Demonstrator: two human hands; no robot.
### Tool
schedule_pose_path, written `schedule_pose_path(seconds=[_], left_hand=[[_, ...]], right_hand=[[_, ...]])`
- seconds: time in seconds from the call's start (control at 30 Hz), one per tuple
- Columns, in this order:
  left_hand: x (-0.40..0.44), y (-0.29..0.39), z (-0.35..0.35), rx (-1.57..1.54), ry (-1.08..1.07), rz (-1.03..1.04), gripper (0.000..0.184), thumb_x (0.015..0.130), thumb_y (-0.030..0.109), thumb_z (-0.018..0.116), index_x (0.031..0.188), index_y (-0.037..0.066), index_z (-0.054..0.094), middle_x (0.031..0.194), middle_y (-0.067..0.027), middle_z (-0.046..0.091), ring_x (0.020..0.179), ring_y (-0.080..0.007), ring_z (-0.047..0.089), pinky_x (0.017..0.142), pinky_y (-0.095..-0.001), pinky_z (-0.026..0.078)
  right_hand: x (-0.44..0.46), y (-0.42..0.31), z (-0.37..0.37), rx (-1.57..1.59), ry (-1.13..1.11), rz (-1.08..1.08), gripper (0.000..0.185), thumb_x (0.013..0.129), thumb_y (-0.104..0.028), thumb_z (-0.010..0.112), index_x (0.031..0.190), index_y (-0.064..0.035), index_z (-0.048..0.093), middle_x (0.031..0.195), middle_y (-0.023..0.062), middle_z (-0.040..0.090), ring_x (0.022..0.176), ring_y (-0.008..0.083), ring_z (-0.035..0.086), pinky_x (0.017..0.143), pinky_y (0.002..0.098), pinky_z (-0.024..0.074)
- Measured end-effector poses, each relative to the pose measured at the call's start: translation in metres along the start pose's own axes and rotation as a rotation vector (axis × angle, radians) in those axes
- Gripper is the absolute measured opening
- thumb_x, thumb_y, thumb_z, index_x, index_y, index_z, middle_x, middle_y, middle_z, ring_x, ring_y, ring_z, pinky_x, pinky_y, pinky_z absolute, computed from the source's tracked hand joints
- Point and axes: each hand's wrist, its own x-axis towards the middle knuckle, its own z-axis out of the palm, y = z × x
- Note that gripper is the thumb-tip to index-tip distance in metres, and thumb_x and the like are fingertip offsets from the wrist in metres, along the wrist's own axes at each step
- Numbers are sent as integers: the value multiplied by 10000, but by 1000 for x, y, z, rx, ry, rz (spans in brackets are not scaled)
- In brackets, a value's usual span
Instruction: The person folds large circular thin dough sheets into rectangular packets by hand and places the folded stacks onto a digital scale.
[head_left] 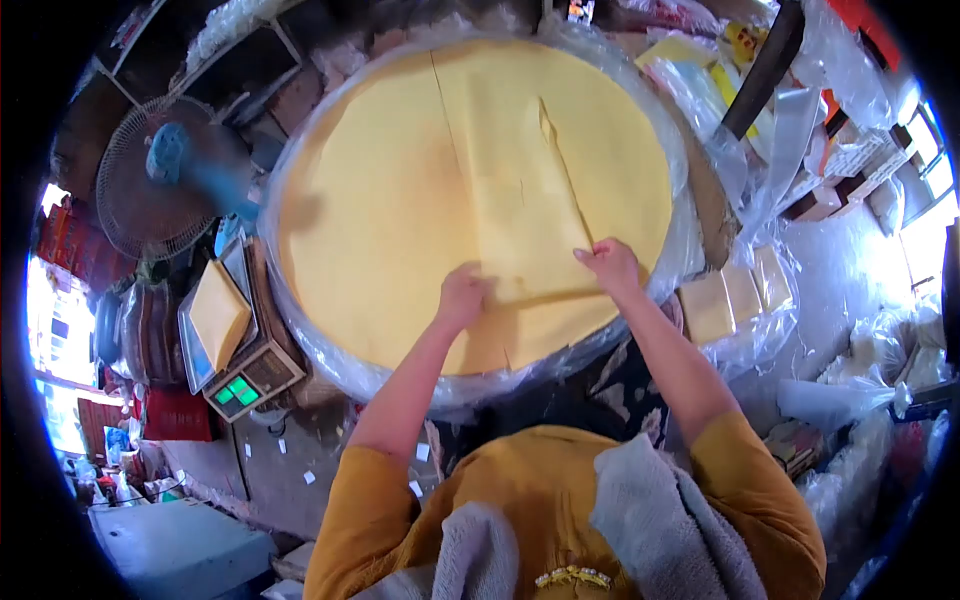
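Observation:
A wide round stack of thin, soft yellow sheets lies before me, its rim wrapped in clear plastic. On top of it is a folded yellow sheet, a long panel with a curled right edge. My left hand is closed at the near left corner of this panel, its fingertips slightly blurred. At the near right corner, my right hand pinches the edge between thumb and fingers. The panel's near edge runs between both hands, a little raised with a shadow under it. A cut line crosses the stack's far part.
A weighing scale with a green display stands at left, a folded yellow block on its pan. Beyond it is a fan. Plastic-wrapped yellow packs lie at right. A dark post leans at far right.

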Motion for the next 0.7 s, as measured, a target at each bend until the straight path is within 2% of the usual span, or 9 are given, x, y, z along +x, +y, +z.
schedule_pose_path(seconds=[0.1, 0.13, 0.23, 0.33, 0.43, 0.53, 0.63, 0.7], left_hand=[[-11, -2, 5, -25, 27, 135, 599, 805, 87, 704, 1317, -38, 419, 785, -48, 634, 717, -97, 604, 659, -236, 492], [-14, -6, 6, -32, -2, 147, 699, 781, 45, 706, 1381, -6, 351, 827, -57, 635, 756, -96, 610, 717, -233, 492], [-10, -18, 7, 170, 40, 179, 705, 761, 30, 702, 1381, 5, 367, 754, -45, 621, 683, -90, 592, 646, -231, 482], [5, -13, 6, 293, 70, 136, 676, 758, 41, 687, 1371, 24, 401, 677, -39, 596, 580, -94, 552, 556, -243, 458], [10, -22, 9, 150, 72, 57, 633, 768, 67, 670, 1353, 29, 435, 623, -31, 565, 505, -99, 503, 492, -259, 428], [10, -25, 8, 202, 75, 20, 577, 775, 90, 667, 1317, 36, 476, 641, -56, 588, 495, -132, 526, 497, -280, 451], [15, -6, 10, 385, 185, 142, 532, 766, 98, 679, 1267, 31, 512, 662, -86, 612, 538, -173, 577, 540, -307, 480], [26, -17, 17, 396, 253, 176, 500, 762, 112, 689, 1231, 29, 534, 670, -97, 620, 578, -192, 603, 573, -322, 493]], right_hand=[[7, 14, 11, 141, 42, -23, 422, 702, -381, 759, 839, -5, 626, 726, 105, 647, 671, 217, 618, 652, 320, 488], [2, 4, 6, 135, 47, -26, 386, 733, -362, 739, 842, -8, 629, 750, 119, 656, 695, 236, 629, 665, 334, 490], [8, 2, 10, 56, 55, -30, 334, 774, -328, 705, 836, -9, 624, 751, 135, 653, 711, 268, 633, 675, 357, 490], [10, 3, 14, -25, 74, -97, 294, 812, -304, 666, 818, -15, 613, 742, 147, 645, 721, 300, 629, 682, 379, 488], [7, 9, 18, -81, 74, -97, 312, 817, -324, 670, 806, -16, 618, 730, 140, 649, 682, 276, 633, 639, 362, 490], [0, 14, 22, -86, 91, -101, 292, 823, -308, 664, 809, -22, 607, 728, 139, 642, 679, 287, 626, 637, 369, 489], [1, 19, 26, -91, 127, -121, 286, 827, -302, 658, 805, -23, 596, 725, 141, 638, 671, 296, 620, 633, 378, 486], [0, 19, 29, -79, 143, -130, 287, 832, -301, 652, 803, -23, 586, 722, 144, 633, 671, 305, 617, 632, 387, 484]])
